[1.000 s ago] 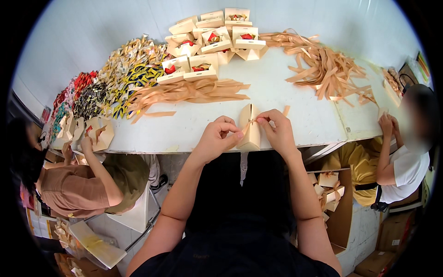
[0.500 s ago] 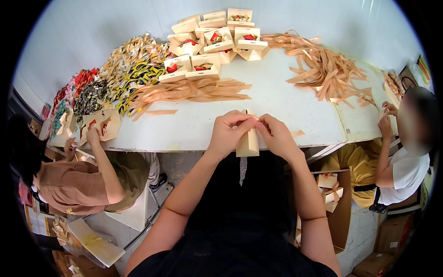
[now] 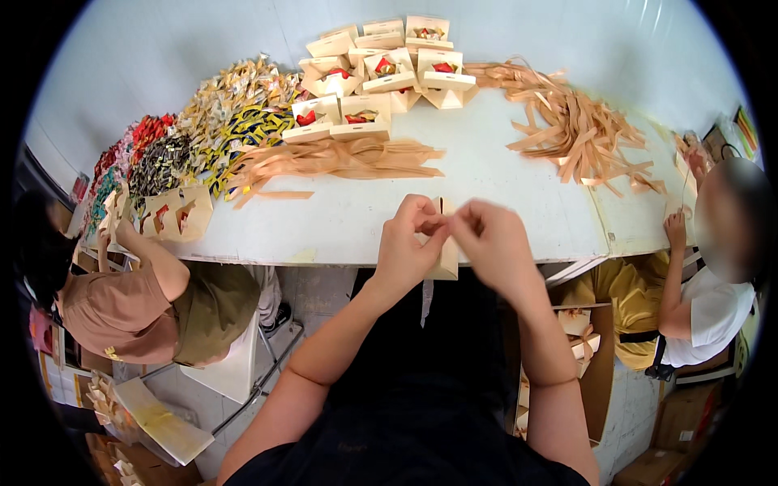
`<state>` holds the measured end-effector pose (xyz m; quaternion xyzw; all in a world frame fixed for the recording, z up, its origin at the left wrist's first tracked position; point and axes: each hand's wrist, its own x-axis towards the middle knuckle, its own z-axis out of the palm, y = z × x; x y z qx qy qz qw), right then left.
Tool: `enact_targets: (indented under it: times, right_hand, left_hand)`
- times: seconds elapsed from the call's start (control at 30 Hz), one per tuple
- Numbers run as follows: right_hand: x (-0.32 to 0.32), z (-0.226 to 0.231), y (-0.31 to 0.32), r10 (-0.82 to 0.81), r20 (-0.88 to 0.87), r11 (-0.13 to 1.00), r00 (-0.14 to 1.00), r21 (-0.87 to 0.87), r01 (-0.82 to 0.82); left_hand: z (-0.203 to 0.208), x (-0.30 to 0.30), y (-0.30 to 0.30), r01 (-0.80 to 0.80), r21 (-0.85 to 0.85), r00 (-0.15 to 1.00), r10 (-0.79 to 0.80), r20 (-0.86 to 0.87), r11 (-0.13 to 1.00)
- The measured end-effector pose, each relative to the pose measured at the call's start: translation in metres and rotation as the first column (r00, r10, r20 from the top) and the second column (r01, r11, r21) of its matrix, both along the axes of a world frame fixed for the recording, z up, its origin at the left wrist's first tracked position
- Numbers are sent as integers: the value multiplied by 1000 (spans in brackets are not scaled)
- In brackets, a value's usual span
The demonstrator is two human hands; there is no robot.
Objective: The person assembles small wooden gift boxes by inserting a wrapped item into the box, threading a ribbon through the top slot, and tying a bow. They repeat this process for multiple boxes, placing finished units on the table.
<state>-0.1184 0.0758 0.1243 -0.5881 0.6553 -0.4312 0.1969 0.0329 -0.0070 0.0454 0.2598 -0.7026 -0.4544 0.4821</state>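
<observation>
A small cream paper box (image 3: 448,264) stands at the table's near edge, partly covered by my hands. My left hand (image 3: 413,243) is closed over its top, thumb and forefinger pinched together. Against those fingertips, my right hand (image 3: 493,243) is also pinched, its outline a little smeared by motion. What the fingertips grip is too small to make out. Below the box a pale, narrow strip (image 3: 426,301) hangs in front of my dark clothes.
Open cream boxes (image 3: 365,117) with red and gold packets stand at the back. Tan ribbons (image 3: 340,158) lie before them, more ribbons (image 3: 579,134) at right. Wrapped sweets (image 3: 235,97) are heaped left. Co-workers sit on both sides. A carton (image 3: 600,373) of tied boxes is by my right arm.
My right hand has shifted slightly right and turned, its fingers more curled. The ribbon end beside it no longer shows. The left co-worker's arms have moved away from the open box.
</observation>
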Motion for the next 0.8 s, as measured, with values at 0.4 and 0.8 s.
enact_targets:
  times: [0.4,0.8]
  right_hand:
    - [-12,-58,7,34,159,996,987,-89,-20]
    - [-2,-67,-5,18,60,989,998,-148,-9]
  left_hand:
    - [14,10,-12,450,525,886,-284,-367,723]
    - [-3,11,-12,265,240,960,-233,-155,934]
